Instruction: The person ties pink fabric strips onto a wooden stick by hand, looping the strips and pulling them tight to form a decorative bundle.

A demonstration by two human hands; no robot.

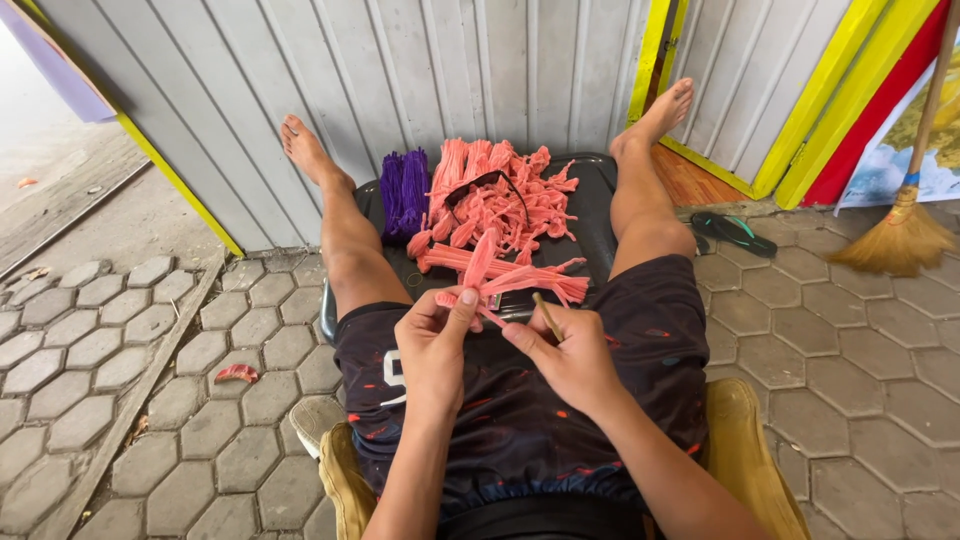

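My left hand (437, 335) pinches a short pink yarn bundle (478, 275) above my lap. Close beside it, my right hand (566, 350) grips a thin wooden stick (546, 316) that points up toward the bundle. Just beyond my hands a heap of pink yarn bundles (495, 205) lies on a black tray (598, 205) stretched between my legs. Purple yarn bundles (404, 192) rest at the heap's left side. Black scissors (478, 184) sit on top of the pink heap.
I sit on a low yellow seat (745, 440) on grey hexagonal pavers (860, 340), bare feet against a grey corrugated wall (420, 70). A straw broom (905, 235) and flip-flops (735, 232) lie at right. A pink scrap (237, 373) lies on the pavers at left.
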